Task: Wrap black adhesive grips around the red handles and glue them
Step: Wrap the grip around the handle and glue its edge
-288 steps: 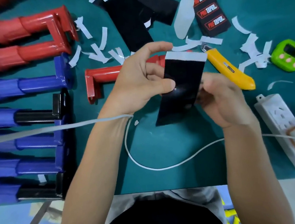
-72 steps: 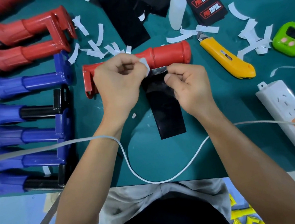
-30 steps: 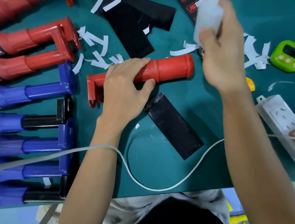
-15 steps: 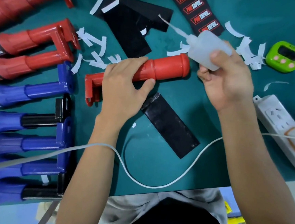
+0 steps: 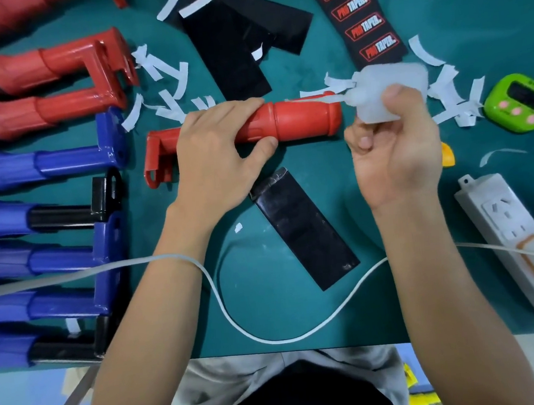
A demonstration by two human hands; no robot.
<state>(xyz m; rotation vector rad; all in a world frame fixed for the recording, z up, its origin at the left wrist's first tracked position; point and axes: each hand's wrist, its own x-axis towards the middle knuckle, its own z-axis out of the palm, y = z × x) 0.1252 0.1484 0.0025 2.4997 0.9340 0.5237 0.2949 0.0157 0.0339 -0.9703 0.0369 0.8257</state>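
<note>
A red handle [image 5: 303,119] lies across the middle of the green table. My left hand [image 5: 220,161] grips its left part, fingers over the top and thumb underneath. My right hand [image 5: 393,152] holds a translucent glue bottle [image 5: 391,91] tipped sideways, its thin nozzle lying over the handle's right end. A black adhesive grip [image 5: 307,231] lies flat on the table just below the handle, between my two wrists.
Red handles [image 5: 46,92] and blue handles [image 5: 39,164] are stacked at the left. Spare black grips [image 5: 230,53], a printed grip strip [image 5: 363,22] and white backing scraps [image 5: 168,81] lie beyond. At the right sit a green timer [image 5: 518,102], a power strip [image 5: 514,238] and a white cable [image 5: 271,337].
My right hand dropped the black grip, picked up the glue bottle and has now swung its nozzle down onto the red handle. My left hand stays gripping the handle.
</note>
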